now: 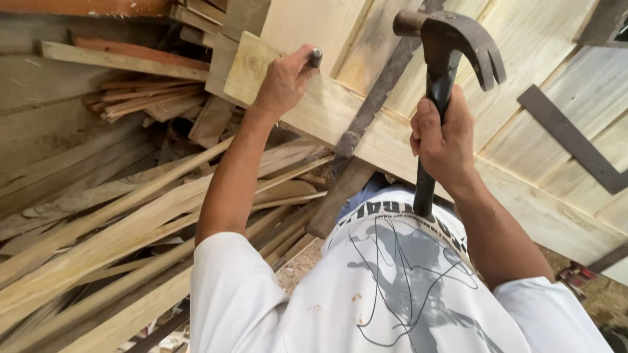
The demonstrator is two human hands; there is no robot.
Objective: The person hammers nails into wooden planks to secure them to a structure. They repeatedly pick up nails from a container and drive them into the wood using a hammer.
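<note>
- The right hand [445, 140] is clenched round the black handle of a claw hammer [451, 46], gripping about midway up the shaft, with the head raised above the work and the claw pointing to the right
- The left hand [282, 82] pinches a nail [316, 57] between thumb and fingertips, its dark head showing just above the knuckles, and it stands against the top edge of a pale plank [340, 111] that runs slantwise across the panel of boards [523, 78]
- To my eye the nail should be stood square to the plank's face before any blow; from here I cannot tell whether its tip is already seated in the wood
- I would judge a couple of light taps the safe opening, enough to make the nail stand alone, and only then should the pinching fingers come away
- A hold lower on the handle would likely give a truer swing, though the higher grip suits gentle starting taps
- The nail sits close to the plank's end and near a knot, so a heavy first strike could split the wood or bend the nail
- A dark flat metal strip [569, 137] lies on the boards to the right, well apart from the hammer
- A heap of loose timber offcuts [111, 216] lies below on the left, and the person's white printed shirt [392, 287] fills the foreground
</note>
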